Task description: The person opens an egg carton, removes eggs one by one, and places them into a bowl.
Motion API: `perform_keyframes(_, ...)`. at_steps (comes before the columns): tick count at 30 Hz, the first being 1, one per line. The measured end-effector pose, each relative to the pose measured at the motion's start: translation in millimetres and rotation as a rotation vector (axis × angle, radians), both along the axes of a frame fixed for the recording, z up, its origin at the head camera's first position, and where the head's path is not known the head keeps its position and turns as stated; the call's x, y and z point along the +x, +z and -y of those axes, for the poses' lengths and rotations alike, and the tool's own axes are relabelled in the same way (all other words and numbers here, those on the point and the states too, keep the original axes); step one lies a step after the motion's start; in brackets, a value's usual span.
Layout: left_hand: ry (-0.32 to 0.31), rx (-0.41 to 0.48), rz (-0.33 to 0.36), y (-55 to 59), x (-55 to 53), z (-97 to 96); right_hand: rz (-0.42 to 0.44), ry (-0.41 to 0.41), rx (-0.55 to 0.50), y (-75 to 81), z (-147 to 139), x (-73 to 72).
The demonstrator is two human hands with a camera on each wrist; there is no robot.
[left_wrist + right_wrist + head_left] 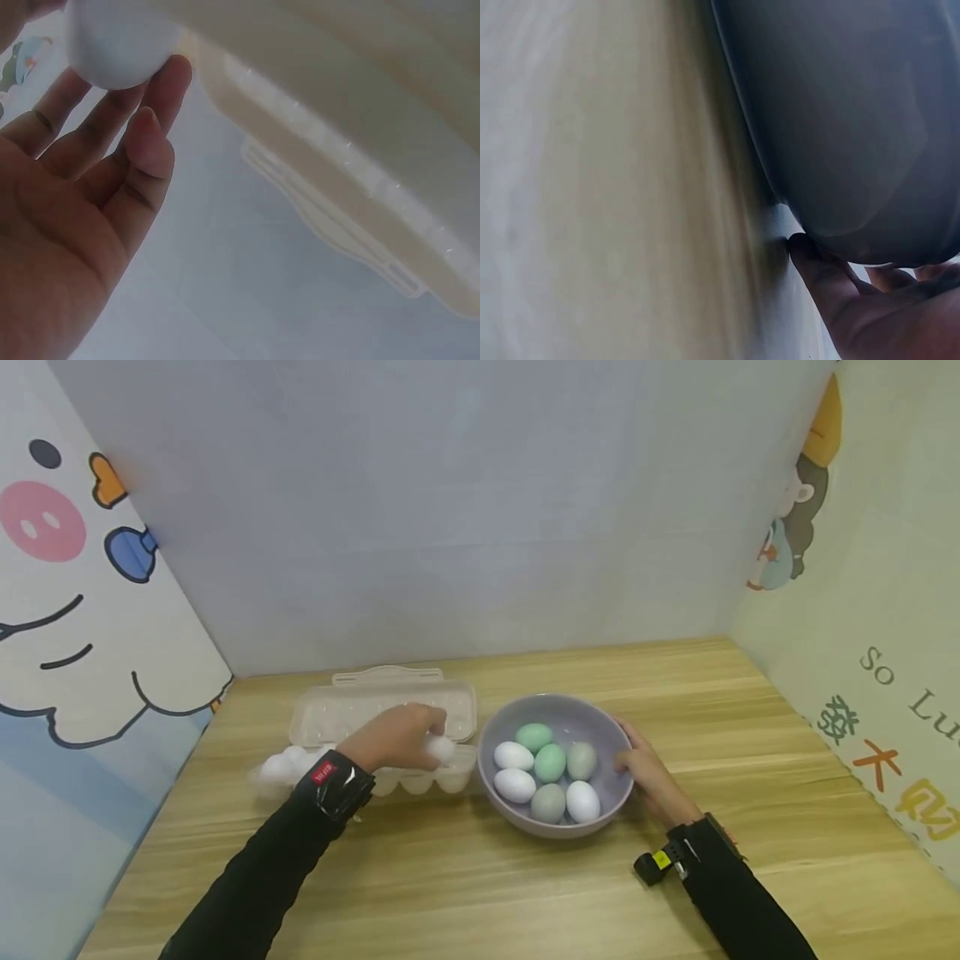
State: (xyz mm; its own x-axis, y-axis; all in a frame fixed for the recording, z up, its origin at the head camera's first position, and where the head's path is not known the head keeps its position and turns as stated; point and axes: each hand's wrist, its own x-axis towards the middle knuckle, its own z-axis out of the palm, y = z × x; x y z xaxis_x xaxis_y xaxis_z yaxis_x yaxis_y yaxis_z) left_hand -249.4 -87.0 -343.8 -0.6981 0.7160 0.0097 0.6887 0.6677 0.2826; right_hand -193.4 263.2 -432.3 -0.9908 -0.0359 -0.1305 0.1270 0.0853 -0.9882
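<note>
A white egg (441,749) is pinched in the fingertips of my left hand (397,735), over the right end of an open egg carton (452,779). The left wrist view shows the same egg (120,45) against the fingertips (171,79). Several white eggs (281,766) sit at the carton's left end; the hand and wrist hide its middle. Right of the carton stands a purple-grey bowl (558,831) with several white, green and grey eggs in it. My right hand (651,774) grips the bowl's right rim; in the right wrist view, fingers touch its outer wall (847,135).
The carton's lid (311,718) lies folded back toward the rear wall (480,527). Wood-grain tabletop (480,893) stretches in front of the bowl and carton. Printed panels (97,635) border the table left and right. A small black camera (651,868) sticks out from the right wrist.
</note>
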Motion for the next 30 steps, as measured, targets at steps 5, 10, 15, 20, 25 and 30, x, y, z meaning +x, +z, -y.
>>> perform_keyframes(5, 0.014, 0.019, -0.009, -3.7, -2.1, 5.9, -0.007, -0.002, -0.001, 1.0, -0.6, -0.6)
perform_keyframes(10, 0.029, 0.006, -0.026, -3.8, -4.0, 5.6, 0.003, -0.010, 0.013, 1.7, -0.6, -1.0)
perform_keyframes(15, 0.012, 0.039, -0.087, 5.1, -4.8, -3.2, 0.009, -0.010, 0.019, 0.6, 0.3, -1.0)
perform_keyframes(20, 0.004, 0.100, -0.093, 18.8, -10.0, -32.2, 0.009, -0.017, 0.006, 2.1, -1.9, 1.3)
perform_keyframes(25, -0.024, 0.082, -0.085, 23.0, -15.0, -64.0, -0.004, -0.020, -0.011, 1.7, -0.5, 0.2)
perform_keyframes(30, -0.089, 0.021, -0.156, 20.9, -20.4, -96.0, -0.006, -0.025, -0.002, 0.9, 0.9, -1.2)
